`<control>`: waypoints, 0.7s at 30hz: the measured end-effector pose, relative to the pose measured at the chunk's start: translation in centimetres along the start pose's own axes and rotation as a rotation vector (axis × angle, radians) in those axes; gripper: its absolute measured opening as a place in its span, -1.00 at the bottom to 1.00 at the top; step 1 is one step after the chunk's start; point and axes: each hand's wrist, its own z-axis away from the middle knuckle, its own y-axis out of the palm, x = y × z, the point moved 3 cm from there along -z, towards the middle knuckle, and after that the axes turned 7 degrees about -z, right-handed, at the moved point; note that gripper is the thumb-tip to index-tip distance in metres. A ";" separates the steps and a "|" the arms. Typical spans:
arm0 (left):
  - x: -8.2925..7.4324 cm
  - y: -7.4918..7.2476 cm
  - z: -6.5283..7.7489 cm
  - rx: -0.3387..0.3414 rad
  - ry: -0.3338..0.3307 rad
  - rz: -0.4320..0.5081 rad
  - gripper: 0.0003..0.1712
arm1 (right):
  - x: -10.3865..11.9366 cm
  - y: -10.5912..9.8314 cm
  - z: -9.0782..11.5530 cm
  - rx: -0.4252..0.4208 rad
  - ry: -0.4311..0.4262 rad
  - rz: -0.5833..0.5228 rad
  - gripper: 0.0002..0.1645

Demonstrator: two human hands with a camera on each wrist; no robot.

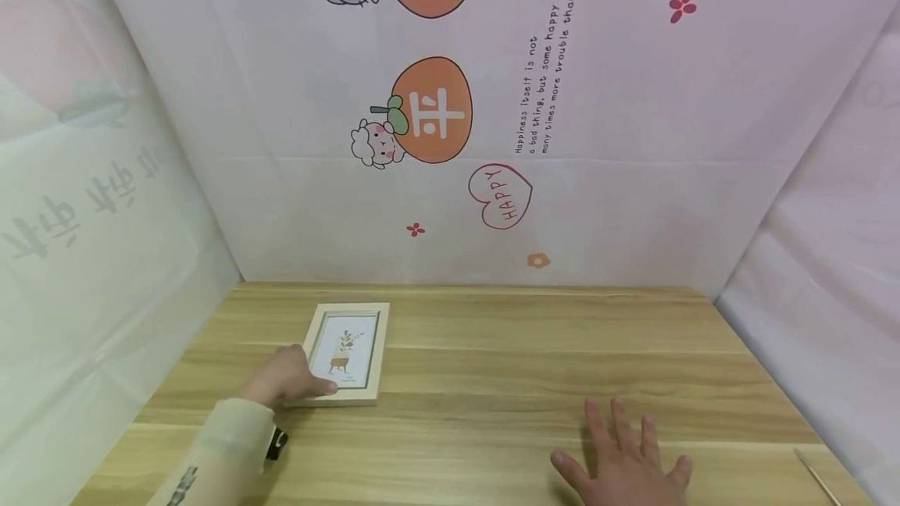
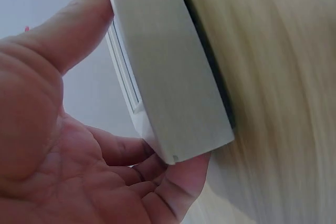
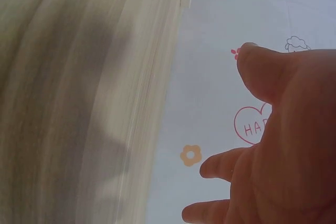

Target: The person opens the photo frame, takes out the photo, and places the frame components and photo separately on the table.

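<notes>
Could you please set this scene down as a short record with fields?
Left hand: the left hand grips the picture frame at its near-left corner, thumb over the front
Picture frame: pale border, face up, potted-plant print inside; whether lifted, cannot tell
Right hand: the right hand holds nothing, fingers spread
Surface: wood-grain table
Right edge of table: thin stick, partly out of view
Backdrop: white printed sheet with a HAPPY heart

From above the bench, the head camera looked forward and down; low over it, the left wrist camera faced the nearby picture frame, the right the HAPPY heart behind the bench, which the head view shared.
</notes>
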 end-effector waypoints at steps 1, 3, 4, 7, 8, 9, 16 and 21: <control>-0.3 0.1 0.1 0.000 0.006 -0.001 -0.24 | 0.0 0.0 0.0 0.004 0.001 -0.002 0.28; -1.0 0.4 0.2 0.001 0.017 -0.004 -0.30 | 0.1 -0.1 0.1 0.011 0.004 -0.004 0.28; -1.4 0.5 0.2 0.001 0.023 -0.006 -0.32 | 0.1 -0.1 0.1 0.013 0.004 -0.007 0.28; -2.5 0.8 0.3 -0.002 0.044 -0.023 -0.31 | 0.3 -0.2 0.1 0.019 0.005 -0.005 0.28; -2.9 0.8 0.3 -0.001 0.050 -0.028 -0.30 | 0.3 -0.3 0.1 0.018 0.005 -0.003 0.29; -3.3 0.9 0.3 -0.002 0.056 -0.039 -0.28 | 0.4 -0.3 0.2 0.016 0.004 -0.001 0.29; -5.4 1.7 0.8 -0.013 0.057 -0.043 -0.23 | 0.4 -0.4 0.3 -0.034 -0.023 0.010 0.26; -7.0 2.6 1.2 -0.032 0.083 -0.024 -0.27 | 0.2 -0.3 0.3 -0.059 -0.037 0.019 0.25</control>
